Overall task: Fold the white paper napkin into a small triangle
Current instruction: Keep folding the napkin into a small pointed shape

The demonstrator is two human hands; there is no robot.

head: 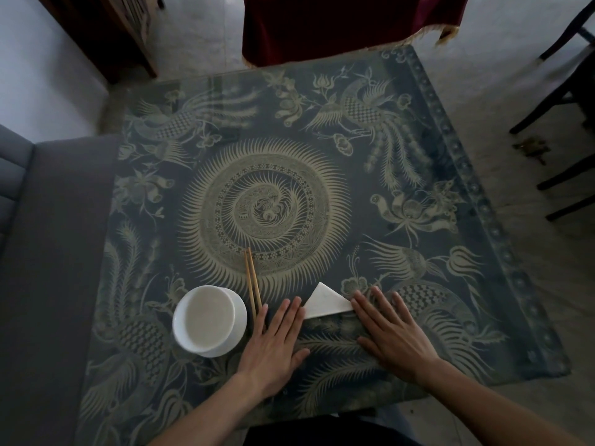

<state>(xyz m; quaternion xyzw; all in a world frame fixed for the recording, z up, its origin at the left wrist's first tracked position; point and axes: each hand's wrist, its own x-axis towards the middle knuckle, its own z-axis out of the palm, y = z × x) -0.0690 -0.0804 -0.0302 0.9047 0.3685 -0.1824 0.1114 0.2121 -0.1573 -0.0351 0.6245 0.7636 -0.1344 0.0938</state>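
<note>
The white paper napkin (325, 302) lies flat on the table near the front edge, folded into a small triangle with its apex pointing away from me. My left hand (277, 342) lies flat on the table with straight fingers, its fingertips touching the napkin's left corner. My right hand (391, 333) also lies flat with spread fingers, its index fingertip at the napkin's right corner. Neither hand holds anything.
A white bowl (209, 321) sits left of my left hand, with a pair of wooden chopsticks (252, 284) between them. The glass-topped table (264, 194) has a dark patterned cloth beneath. A grey sofa (48, 252) stands left, dark chair legs (560, 101) right, a red cloth (347, 24) behind.
</note>
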